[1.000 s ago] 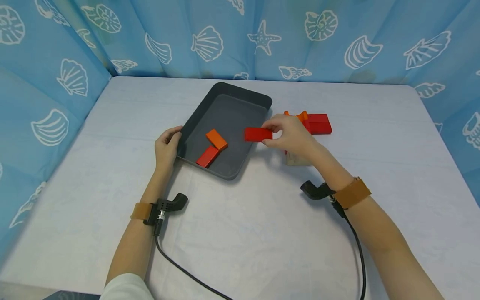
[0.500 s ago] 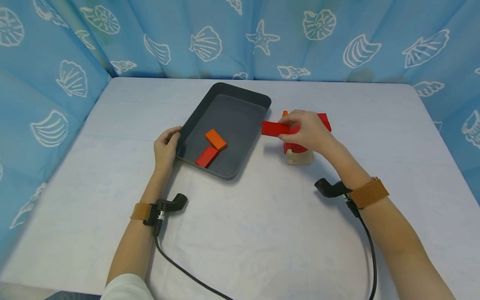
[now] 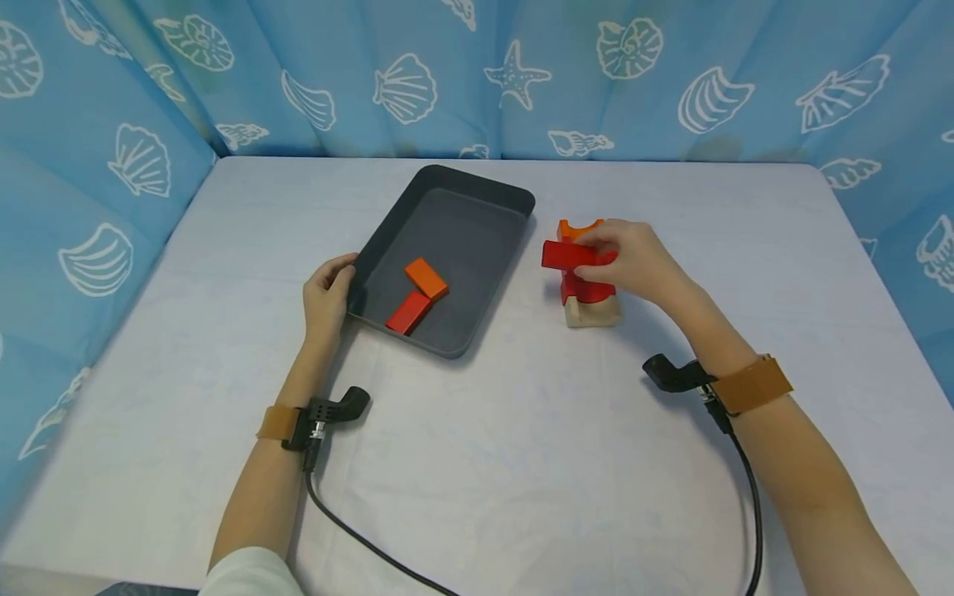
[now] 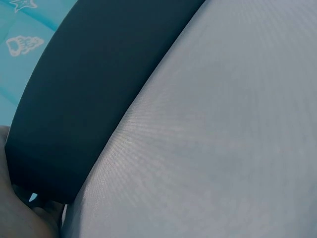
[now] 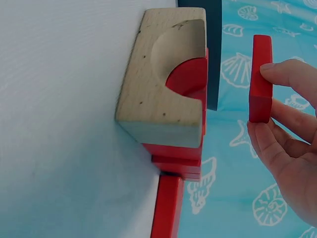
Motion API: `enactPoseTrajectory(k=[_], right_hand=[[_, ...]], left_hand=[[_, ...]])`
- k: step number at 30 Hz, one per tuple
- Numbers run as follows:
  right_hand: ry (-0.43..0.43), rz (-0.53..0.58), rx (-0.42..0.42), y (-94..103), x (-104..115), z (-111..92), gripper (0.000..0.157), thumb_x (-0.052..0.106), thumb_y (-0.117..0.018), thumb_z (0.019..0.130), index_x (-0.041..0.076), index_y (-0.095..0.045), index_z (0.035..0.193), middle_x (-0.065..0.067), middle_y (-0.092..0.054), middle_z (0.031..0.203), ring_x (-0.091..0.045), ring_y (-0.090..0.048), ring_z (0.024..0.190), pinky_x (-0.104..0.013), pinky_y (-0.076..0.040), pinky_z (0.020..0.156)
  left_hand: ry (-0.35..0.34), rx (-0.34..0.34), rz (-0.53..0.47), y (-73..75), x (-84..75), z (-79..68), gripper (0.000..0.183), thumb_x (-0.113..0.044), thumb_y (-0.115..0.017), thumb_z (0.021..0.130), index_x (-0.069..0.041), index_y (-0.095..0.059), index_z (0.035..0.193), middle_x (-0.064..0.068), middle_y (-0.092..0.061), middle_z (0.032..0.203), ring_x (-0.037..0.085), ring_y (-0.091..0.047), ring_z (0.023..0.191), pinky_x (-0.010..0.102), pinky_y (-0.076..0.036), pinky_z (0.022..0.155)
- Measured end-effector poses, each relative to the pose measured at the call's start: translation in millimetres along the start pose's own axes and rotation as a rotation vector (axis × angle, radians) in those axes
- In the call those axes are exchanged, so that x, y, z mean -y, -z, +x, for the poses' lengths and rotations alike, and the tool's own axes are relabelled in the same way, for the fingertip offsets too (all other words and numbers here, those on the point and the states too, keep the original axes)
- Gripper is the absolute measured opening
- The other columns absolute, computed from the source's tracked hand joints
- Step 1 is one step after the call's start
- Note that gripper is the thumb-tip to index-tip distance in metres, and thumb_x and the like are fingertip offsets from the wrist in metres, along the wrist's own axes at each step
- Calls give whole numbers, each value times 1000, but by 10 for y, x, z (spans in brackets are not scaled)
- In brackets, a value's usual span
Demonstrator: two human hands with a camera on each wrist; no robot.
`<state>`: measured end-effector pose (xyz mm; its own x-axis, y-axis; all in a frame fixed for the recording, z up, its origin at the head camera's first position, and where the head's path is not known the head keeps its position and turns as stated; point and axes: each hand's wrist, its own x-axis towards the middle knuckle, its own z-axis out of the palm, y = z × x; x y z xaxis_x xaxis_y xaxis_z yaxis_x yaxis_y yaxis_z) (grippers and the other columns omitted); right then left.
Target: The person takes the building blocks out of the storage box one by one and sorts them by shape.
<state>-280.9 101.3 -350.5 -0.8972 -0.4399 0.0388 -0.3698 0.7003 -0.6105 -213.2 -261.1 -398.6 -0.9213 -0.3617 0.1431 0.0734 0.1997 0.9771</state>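
My left hand (image 3: 325, 302) grips the left edge of a dark grey tray (image 3: 480, 223), which lies at a slant on the table. Inside the tray an orange block (image 3: 427, 278) leans against a red block (image 3: 408, 312). My right hand (image 3: 639, 258) pinches another red rectangular block (image 3: 565, 255) between thumb and fingers, over a cluster of blocks. In the right wrist view that held block (image 5: 261, 79) is apart from the cluster. The cluster has a bare wooden arch block (image 5: 138, 99) in front, a red curved block (image 3: 585, 290) behind it, and an orange arch block (image 3: 577, 228) at the back.
A further red block (image 5: 168, 206) stands beside the cluster in the right wrist view, hidden by my hand in the head view. Blue shell-print curtain (image 3: 406, 87) hangs round the white table (image 3: 477, 463). Each wrist wears a cabled camera (image 3: 339, 406).
My right hand has carried the pinched red block rightward, from over the tray's right edge to above the block cluster. My left hand stays on the tray.
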Motion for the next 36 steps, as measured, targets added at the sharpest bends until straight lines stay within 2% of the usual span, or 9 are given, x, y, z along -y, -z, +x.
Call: enactPoseTrajectory(k=[5, 14, 23, 36], right_hand=[[-14, 1, 9, 21, -43, -9, 39, 7, -68, 77, -3, -56, 113, -18, -54, 108, -32, -48, 96, -45, -45, 76], [-61, 11, -15, 145, -178, -84, 37, 7, -66, 79, -4, -56, 114, -20, -53, 109, -33, -49, 96, -46, -45, 77], [-79, 4, -32, 206, -293, -143, 37, 9, -66, 80, -4, -56, 113, -21, -52, 111, -34, -49, 94, -47, -45, 76], [-97, -8, -48, 265, -433, -232, 38, 10, -67, 79, -6, -56, 112, -21, -53, 106, -35, -48, 93, -49, -44, 76]], left_hand=[[3, 4, 12, 6, -1, -4, 29, -7, -46, 91, 7, -57, 113, 20, -54, 110, 9, -48, 89, 23, -36, 78], [10, -8, 12, -7, -12, 1, 29, -6, -46, 90, 8, -57, 113, 17, -56, 107, 8, -48, 88, 22, -36, 78], [12, -5, -11, 25, 265, 126, 28, -12, -49, 91, 1, -60, 113, 11, -57, 107, 11, -49, 92, 23, -36, 79], [-6, -15, -28, 21, 284, 125, 27, -12, -50, 91, 1, -61, 111, 5, -58, 103, 11, -49, 91, 23, -36, 78]])
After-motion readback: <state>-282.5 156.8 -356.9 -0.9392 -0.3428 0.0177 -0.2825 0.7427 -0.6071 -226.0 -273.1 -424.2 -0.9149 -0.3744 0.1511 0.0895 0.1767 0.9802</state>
